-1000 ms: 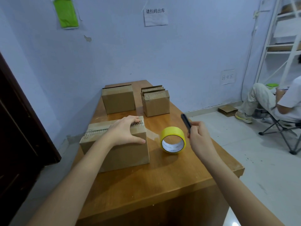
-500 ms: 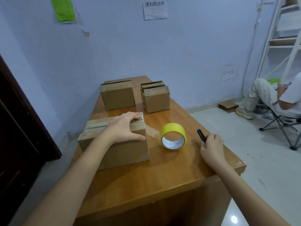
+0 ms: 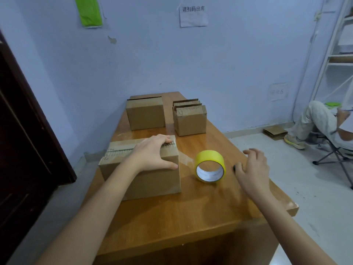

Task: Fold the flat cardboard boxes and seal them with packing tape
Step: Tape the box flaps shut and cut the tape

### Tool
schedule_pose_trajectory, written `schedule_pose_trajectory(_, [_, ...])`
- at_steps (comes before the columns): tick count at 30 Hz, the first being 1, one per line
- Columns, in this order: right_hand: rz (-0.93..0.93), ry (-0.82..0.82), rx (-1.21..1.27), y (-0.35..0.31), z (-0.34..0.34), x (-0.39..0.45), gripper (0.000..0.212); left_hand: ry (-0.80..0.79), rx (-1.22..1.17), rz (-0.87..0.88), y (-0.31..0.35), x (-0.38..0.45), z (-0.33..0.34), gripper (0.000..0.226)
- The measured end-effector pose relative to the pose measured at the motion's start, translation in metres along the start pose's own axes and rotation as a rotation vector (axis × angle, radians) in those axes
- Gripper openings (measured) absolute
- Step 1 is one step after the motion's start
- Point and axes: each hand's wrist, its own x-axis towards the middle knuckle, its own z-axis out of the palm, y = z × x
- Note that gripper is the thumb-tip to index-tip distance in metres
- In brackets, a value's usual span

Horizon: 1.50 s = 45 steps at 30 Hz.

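A folded cardboard box (image 3: 152, 180) stands on the near left of the wooden table (image 3: 191, 217), tape along its top seam. My left hand (image 3: 152, 153) grips its top right end, thumb down the front face. A strip of clear tape runs from the box to a yellow tape roll (image 3: 209, 165) standing on edge beside it. My right hand (image 3: 252, 167) hovers open to the right of the roll, fingers spread over a black cutter (image 3: 234, 167) lying on the table, mostly hidden under the hand.
Two more cardboard boxes sit at the table's far end: a closed one (image 3: 146, 113) at left and one (image 3: 191, 119) with flat cardboard on top. A person sits on a folding chair (image 3: 332, 150) at right. A dark door (image 3: 24, 131) stands at left.
My right hand lowered the black cutter onto the table right of the roll and let go of it, fingers now spread. My left hand stayed on the box.
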Motion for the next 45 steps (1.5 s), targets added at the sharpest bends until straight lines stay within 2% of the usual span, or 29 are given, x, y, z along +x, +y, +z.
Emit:
schedule_pose_trajectory(2, [-0.196,-0.024,0.079,-0.032,-0.014,0.015,0.03,-0.004,0.003,-0.002,0.002,-0.001,0.0,0.088])
schedule_pose_trajectory(4, [-0.346,-0.24,0.055,-0.066,-0.021,0.033,0.028,0.003,0.011,0.0,0.002,-0.002,0.001,0.088])
schedule_pose_trajectory(7, [-0.478,-0.519,-0.248,-0.101,-0.009,0.058,0.03,0.007,0.004,-0.008,0.002,-0.002,0.0,0.089])
schedule_pose_trajectory(11, [-0.447,-0.82,-0.495,-0.114,0.025,0.067,0.04,-0.001,0.008,-0.013,0.001,0.0,0.001,0.089])
schedule_pose_trajectory(13, [-0.407,-0.965,-0.507,-0.112,0.03,0.066,0.042,0.001,0.004,-0.013,0.0,0.0,0.001,0.088])
schedule_pose_trajectory(14, [-0.401,-0.982,-0.49,-0.11,0.03,0.064,0.042,0.001,0.002,-0.01,0.0,0.0,0.001,0.088])
schedule_pose_trajectory(19, [-0.487,-0.811,-0.477,-0.098,0.025,0.06,0.03,-0.011,0.026,0.011,0.001,0.0,0.001,0.086])
schedule_pose_trajectory(25, [-0.369,-0.653,-0.285,-0.081,0.017,0.053,0.006,-0.015,0.029,0.004,0.001,0.0,0.0,0.086])
schedule_pose_trajectory(30, [-0.267,-0.624,-0.108,-0.076,0.011,0.028,0.006,-0.014,0.031,0.006,0.002,-0.002,0.0,0.084])
schedule_pose_trajectory(34, [-0.209,-0.56,-0.074,-0.075,0.004,0.011,0.007,-0.018,0.03,0.014,0.002,-0.003,-0.001,0.084])
schedule_pose_trajectory(39, [-0.162,-0.554,-0.011,-0.073,-0.006,-0.003,0.009,-0.016,0.041,0.02,0.003,-0.002,-0.001,0.084])
schedule_pose_trajectory(45, [-0.162,-0.451,-0.101,-0.065,-0.016,-0.018,0.008,-0.021,0.046,0.023,0.003,-0.003,-0.001,0.083])
